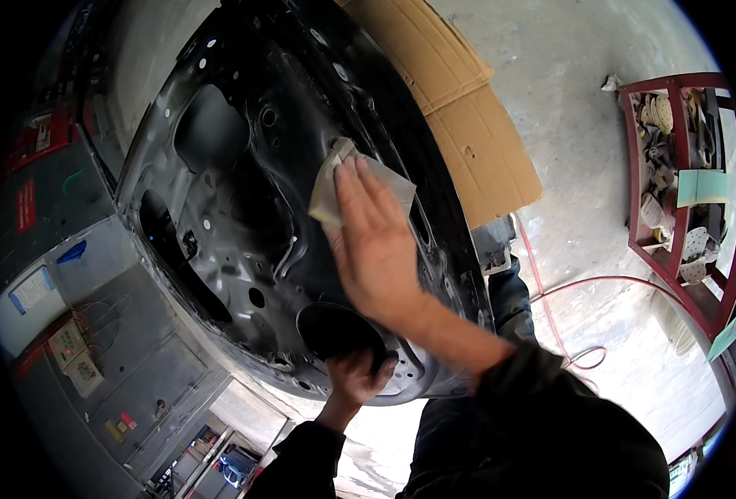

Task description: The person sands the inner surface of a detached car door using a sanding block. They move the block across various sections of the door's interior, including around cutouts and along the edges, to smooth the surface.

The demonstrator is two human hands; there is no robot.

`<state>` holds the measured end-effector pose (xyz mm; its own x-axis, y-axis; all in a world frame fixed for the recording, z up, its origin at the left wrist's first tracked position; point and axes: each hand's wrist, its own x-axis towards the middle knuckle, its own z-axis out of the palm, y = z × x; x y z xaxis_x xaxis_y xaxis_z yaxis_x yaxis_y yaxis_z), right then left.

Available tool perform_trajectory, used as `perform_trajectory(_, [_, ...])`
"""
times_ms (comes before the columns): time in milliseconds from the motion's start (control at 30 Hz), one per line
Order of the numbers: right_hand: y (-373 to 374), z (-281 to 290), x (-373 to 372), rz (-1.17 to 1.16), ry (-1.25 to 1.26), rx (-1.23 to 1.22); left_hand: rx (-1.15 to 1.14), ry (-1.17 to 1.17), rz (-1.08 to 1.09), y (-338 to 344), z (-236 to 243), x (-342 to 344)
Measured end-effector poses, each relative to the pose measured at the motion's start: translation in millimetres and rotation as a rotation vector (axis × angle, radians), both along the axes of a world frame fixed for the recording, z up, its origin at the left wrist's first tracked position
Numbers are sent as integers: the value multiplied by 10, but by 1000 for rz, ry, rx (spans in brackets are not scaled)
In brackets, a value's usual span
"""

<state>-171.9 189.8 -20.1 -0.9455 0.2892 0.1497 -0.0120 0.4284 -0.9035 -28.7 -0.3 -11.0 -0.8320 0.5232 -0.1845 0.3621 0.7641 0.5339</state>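
A black car door panel [243, 183] with several cut-out holes fills the middle of the view and lies tilted before me. My right hand [372, 241] is pressed on its upper right part, fingers stretched along a thin grey-beige sheet of sandpaper [397, 185] with a yellowish edge. The sheet lies between the hand and the panel and is slightly blurred. Down at the large round hole near the panel's lower edge, my left hand [355, 378] grips the rim. Its fingers are partly hidden in the dark opening.
Flattened brown cardboard [484, 150] lies beyond the panel's right edge. At the far right stands a dark red rack [679, 150] with perforated discs and other items. A red hose [542, 291] runs over the floor. A grey cabinet [152, 366] stands at the left.
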Motion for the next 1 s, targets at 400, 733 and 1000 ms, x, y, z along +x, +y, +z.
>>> perform_trajectory(400, [77,-186,-83,97,124,-213,37,-18,2,24,94,-19])
perform_trajectory(733, [184,-47,81,171,-40,-9,-33,-22,-12,-14,79,-15])
perform_trajectory(1000, [89,-153,-350,-76,211,-300,-3,-19,-27,49,65,-32])
